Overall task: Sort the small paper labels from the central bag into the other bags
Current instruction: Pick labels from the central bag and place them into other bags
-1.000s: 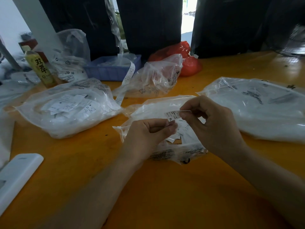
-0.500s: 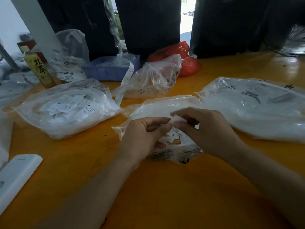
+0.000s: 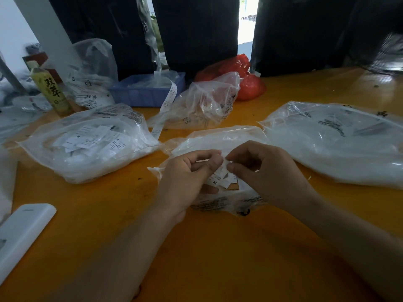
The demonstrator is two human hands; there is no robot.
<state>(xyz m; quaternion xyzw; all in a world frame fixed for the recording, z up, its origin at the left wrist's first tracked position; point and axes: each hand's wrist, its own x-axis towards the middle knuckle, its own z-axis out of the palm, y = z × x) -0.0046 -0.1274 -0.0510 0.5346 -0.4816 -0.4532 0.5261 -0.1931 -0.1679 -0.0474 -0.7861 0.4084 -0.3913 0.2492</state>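
Note:
The central clear bag [image 3: 220,137] lies on the orange table, with small white paper labels [image 3: 220,180] heaped on it; one reads XL. My left hand [image 3: 187,182] and my right hand [image 3: 266,173] meet over the heap, fingertips together. Each pinches a small white label at the point where they touch. A clear bag full of labels [image 3: 87,147] lies to the left. Another large clear bag [image 3: 335,142] lies to the right. A third crumpled bag [image 3: 205,103] stands behind the central one.
A blue tray [image 3: 146,92] with a strip of labels [image 3: 165,107] hanging out sits at the back. Red bags [image 3: 242,77], a drink bottle [image 3: 51,89] and a white flat device [image 3: 21,236] at the left edge surround the work area.
My right hand came down from holding a label up and joined my left hand over the heap. Both hands now pinch labels close together.

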